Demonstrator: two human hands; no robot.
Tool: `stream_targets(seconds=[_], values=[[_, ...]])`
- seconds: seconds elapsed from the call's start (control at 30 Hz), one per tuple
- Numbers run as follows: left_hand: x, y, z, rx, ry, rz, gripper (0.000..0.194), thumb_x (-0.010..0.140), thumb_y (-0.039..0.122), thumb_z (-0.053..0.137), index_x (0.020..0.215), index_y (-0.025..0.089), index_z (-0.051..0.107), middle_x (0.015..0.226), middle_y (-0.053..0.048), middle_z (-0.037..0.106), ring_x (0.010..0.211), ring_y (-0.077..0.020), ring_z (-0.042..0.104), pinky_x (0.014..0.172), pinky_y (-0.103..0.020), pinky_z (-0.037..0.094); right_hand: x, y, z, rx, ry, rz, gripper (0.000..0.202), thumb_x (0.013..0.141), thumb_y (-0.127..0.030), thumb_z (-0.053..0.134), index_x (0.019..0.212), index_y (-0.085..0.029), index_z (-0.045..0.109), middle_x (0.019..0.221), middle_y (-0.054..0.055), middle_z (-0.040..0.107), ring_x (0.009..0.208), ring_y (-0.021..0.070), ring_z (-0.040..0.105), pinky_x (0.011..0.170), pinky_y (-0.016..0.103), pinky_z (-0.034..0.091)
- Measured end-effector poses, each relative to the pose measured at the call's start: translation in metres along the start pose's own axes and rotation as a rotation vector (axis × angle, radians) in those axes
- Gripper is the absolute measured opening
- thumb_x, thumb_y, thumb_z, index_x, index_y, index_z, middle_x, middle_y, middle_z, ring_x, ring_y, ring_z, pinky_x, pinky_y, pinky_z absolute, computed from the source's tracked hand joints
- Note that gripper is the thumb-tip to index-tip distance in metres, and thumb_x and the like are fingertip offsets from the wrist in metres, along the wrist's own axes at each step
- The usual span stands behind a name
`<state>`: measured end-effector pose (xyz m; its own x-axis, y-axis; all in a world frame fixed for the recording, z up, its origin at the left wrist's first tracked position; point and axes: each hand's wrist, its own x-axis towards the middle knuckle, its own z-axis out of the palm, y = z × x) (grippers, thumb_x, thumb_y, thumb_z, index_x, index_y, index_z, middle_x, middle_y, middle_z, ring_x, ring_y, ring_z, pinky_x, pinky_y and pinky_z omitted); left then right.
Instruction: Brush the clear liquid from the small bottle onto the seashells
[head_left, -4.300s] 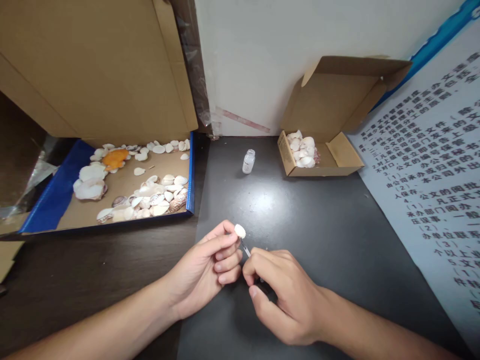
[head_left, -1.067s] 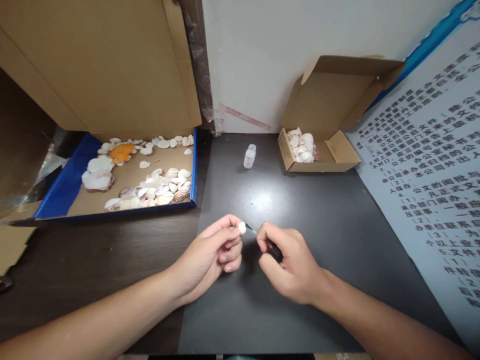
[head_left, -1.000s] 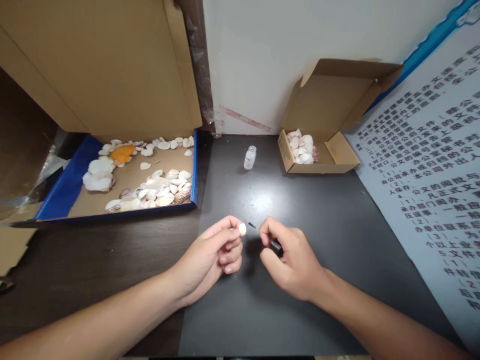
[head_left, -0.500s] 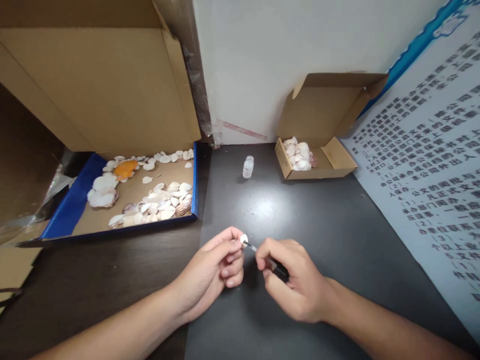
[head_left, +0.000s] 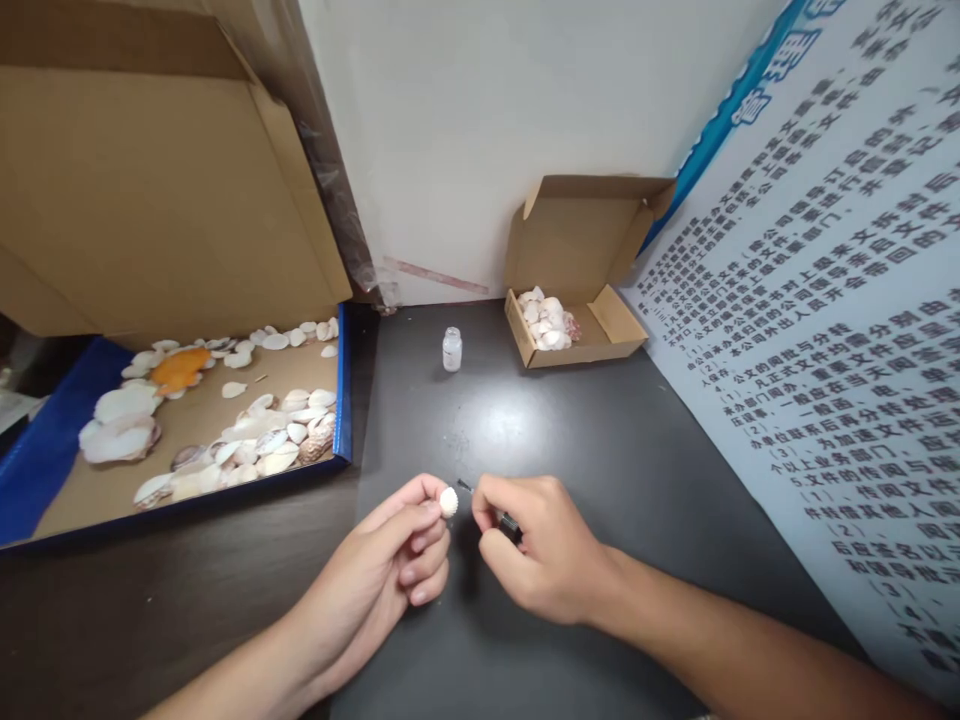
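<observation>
Between thumb and forefinger, my left hand point(head_left: 405, 555) pinches a small white ribbed seashell point(head_left: 448, 502). My right hand point(head_left: 536, 545) is closed around the black cap of a small brush point(head_left: 510, 528); most of the cap is hidden by the fingers. The dark bristle tip points left and stands a little apart from the shell. Farther back on the dark table is a small uncapped glass bottle point(head_left: 451, 352) with a whitish label or contents, standing upright.
At the left lies an open blue-edged cardboard box point(head_left: 191, 420) holding many shells and an orange one point(head_left: 180, 371). A smaller open cardboard box point(head_left: 600, 335) at the back holds a heap of white shells point(head_left: 550, 320). A printed poster point(head_left: 825, 330) leans along the right side.
The brush tip has drawn away from the shell, to the right. The shell is turned so its ribbed face shows. The whole view has shifted right, so the boxes and bottle sit farther left.
</observation>
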<state>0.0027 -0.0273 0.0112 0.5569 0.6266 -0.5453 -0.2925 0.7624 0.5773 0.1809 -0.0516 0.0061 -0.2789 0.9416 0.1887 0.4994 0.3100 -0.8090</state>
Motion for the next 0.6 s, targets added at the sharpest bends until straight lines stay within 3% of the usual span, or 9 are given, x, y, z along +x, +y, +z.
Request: stream_targets(seconds=[0.13,0.3,0.47,0.6], values=[[0.0005,0.0001,0.0005,0.020,0.002,0.012,0.009,0.091,0.021,0.055,0.084,0.018,0.050,0.062,0.008,0.033,0.050,-0.0054,0.020,0.046,-0.018,0.027,-0.0002,0.0003,0.0001,0.084,-0.002,-0.146,0.011,0.065,-0.011,0.043,0.068,-0.021,0.040,0.055,-0.007,0.038,0.048,0.0086,0.035,0.052,0.022,0.030],[-0.0001,-0.0007,-0.0015,0.085,-0.002,0.038,0.011,0.092,0.027,0.056,0.086,0.019,0.051,0.058,0.009,0.027,0.050,-0.0069,0.017,0.047,-0.018,0.027,0.0007,-0.0007,-0.0011,0.048,0.036,0.012,0.013,0.067,-0.011,0.044,0.075,-0.021,0.043,0.055,-0.008,0.037,0.046,0.0083,0.032,0.050,0.022,0.027],[0.0002,-0.0005,0.0002,0.149,0.002,0.093,0.023,0.086,0.033,0.067,0.084,0.019,0.049,0.061,0.009,0.033,0.050,-0.0057,0.017,0.046,-0.018,0.025,-0.0004,-0.0004,-0.0015,0.156,-0.055,-0.074,0.021,0.063,-0.010,0.044,0.081,-0.022,0.044,0.054,-0.010,0.034,0.044,0.0081,0.031,0.049,0.022,0.028],[0.0008,-0.0007,0.0004,0.178,0.000,0.109,0.020,0.089,0.032,0.064,0.085,0.020,0.049,0.060,0.009,0.031,0.050,-0.0061,0.018,0.046,-0.018,0.026,-0.0006,0.0001,-0.0021,0.085,0.004,0.081,0.021,0.068,-0.011,0.045,0.085,-0.023,0.042,0.055,-0.010,0.036,0.046,0.0092,0.032,0.050,0.023,0.026]])
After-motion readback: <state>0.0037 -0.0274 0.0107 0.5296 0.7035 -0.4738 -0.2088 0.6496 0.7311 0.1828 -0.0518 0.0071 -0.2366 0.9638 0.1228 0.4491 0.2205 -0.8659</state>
